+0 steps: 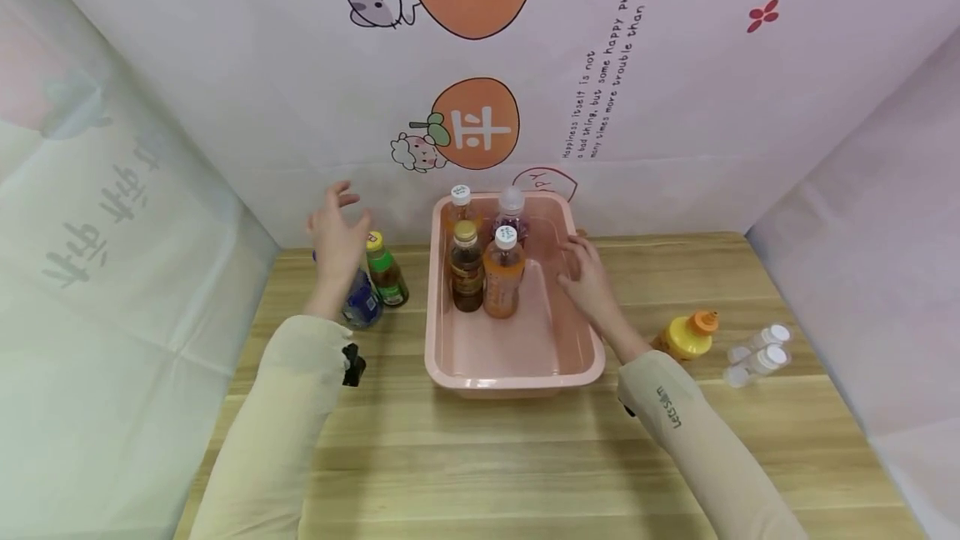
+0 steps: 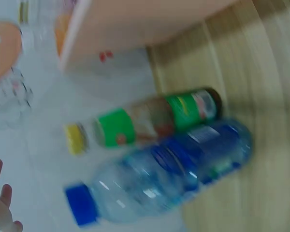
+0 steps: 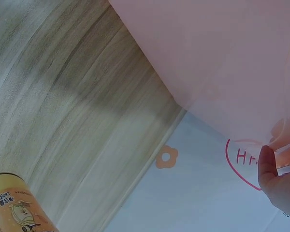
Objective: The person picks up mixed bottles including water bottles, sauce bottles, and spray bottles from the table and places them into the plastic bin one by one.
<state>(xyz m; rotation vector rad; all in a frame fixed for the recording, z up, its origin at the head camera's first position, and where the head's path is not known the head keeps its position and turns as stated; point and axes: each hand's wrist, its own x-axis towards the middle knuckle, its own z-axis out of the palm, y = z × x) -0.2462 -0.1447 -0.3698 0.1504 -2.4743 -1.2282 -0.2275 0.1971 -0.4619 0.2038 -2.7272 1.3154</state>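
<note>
My left hand is raised, fingers loosely spread, holding nothing. It is above a clear bottle with a blue cap and blue label, partly hidden behind it in the head view. Beside that bottle stands a brown sauce bottle with a green label and yellow cap. At the right rim of a pink basin, my right hand has its thumb and fingers apart. Inside the basin stand an orange drink bottle, a dark bottle with a gold cap, a purple-tinted bottle and a white-capped bottle.
On the wooden table, a yellow squeeze bottle with an orange top stands by the right forearm. Two small clear bottles with white caps are farther right. A printed white cloth hangs behind and along both sides.
</note>
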